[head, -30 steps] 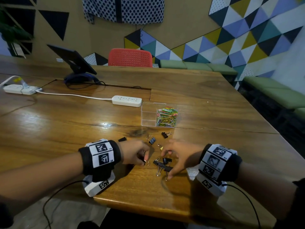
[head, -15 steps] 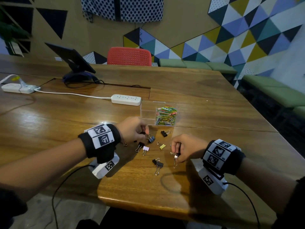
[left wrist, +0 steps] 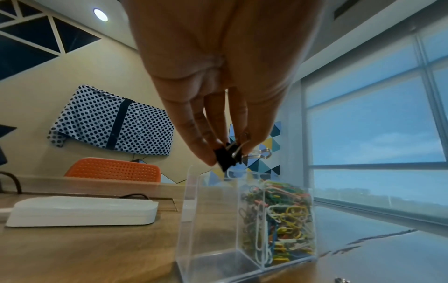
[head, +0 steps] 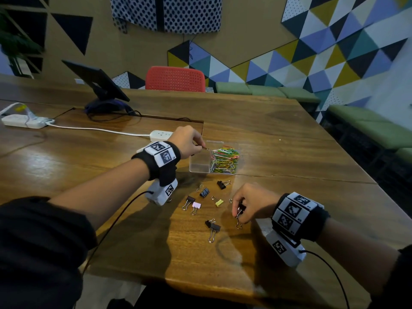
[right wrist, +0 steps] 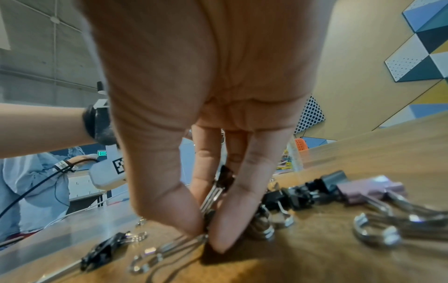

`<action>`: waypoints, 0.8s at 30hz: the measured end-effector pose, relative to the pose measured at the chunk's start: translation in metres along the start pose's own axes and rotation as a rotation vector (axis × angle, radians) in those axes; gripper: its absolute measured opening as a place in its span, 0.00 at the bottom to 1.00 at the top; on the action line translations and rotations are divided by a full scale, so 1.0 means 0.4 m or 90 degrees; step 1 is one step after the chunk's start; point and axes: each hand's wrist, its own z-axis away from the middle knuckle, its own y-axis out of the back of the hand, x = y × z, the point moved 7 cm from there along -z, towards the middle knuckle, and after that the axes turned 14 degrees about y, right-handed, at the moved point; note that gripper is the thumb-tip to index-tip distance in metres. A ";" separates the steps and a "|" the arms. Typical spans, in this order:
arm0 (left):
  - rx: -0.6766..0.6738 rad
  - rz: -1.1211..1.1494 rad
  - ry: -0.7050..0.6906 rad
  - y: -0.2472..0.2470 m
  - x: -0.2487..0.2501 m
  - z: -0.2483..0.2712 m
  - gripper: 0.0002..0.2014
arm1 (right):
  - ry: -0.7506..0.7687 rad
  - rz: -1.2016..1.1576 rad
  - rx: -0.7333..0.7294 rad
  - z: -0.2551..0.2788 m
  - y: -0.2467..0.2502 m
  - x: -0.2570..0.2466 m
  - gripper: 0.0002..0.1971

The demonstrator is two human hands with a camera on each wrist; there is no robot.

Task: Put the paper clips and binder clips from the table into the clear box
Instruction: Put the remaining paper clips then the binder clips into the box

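The left hand [head: 186, 141] is hanging over the clear box [head: 200, 168], its fingers [left wrist: 206, 153] pinching a small black binder clip [left wrist: 226, 156] by the body, with the clip's wire handles sticking out to the right of the fingertips. Directly below those fingers the box's empty compartment is standing open, and just to the right of it, behind a divider, the other compartment is packed with coloured paper clips [head: 224, 160]. The right hand [head: 252, 202] is reaching down to the table [head: 289, 152], its thumb and fingers [right wrist: 227, 226] closing on another black binder clip [head: 240, 208] by its wire handles, the fingertips touching or nearly touching the wood. More binder clips are lying loose on the table to the left of and beyond these fingers: a black pair [head: 213, 227] nearest, a pink one [head: 196, 206], a yellow one [head: 219, 202] and several black ones [head: 204, 192] closer to the box.
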 end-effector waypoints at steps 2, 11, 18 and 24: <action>-0.002 -0.022 0.004 -0.006 -0.001 -0.012 0.07 | 0.002 -0.002 0.005 0.002 0.003 -0.002 0.07; -0.025 -0.034 0.007 -0.054 -0.002 -0.031 0.11 | -0.001 -0.033 0.031 0.004 0.021 -0.001 0.08; 0.063 0.022 0.015 -0.025 0.001 -0.057 0.08 | 0.018 -0.010 0.045 0.007 0.032 -0.012 0.07; 0.043 0.086 0.012 -0.054 0.003 -0.065 0.05 | 0.025 0.033 0.076 -0.004 0.050 -0.030 0.06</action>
